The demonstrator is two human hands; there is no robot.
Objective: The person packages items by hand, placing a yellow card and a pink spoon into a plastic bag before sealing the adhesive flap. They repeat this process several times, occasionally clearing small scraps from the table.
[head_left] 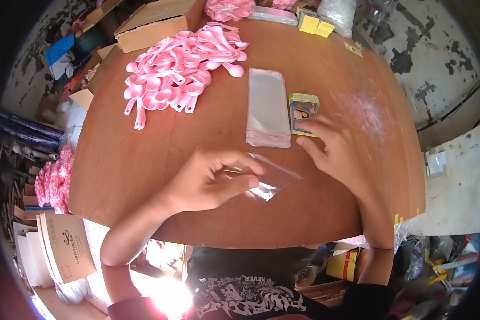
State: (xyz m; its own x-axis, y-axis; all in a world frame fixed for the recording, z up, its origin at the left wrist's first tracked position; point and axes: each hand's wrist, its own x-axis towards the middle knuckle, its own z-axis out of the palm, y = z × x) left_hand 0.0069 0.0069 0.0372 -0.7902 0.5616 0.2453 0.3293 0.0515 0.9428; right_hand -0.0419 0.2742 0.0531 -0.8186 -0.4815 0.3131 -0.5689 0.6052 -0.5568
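Note:
My left hand (210, 178) pinches a small clear plastic bag (269, 184) between thumb and fingers, just above the brown wooden table (144, 160). My right hand (333, 149) rests on the table with its fingers spread, fingertips touching a small yellow-green printed box (303, 109). Left of the box lies a flat stack of clear plastic bags (268, 106). A heap of pink plastic spoons (181, 69) lies farther back on the left.
A cardboard box (157, 21) stands at the table's far edge, with yellow boxes (313, 24) and filled plastic bags (272, 13) beside it. Cartons (64, 248) and pink packs (53, 178) stand on the floor at left.

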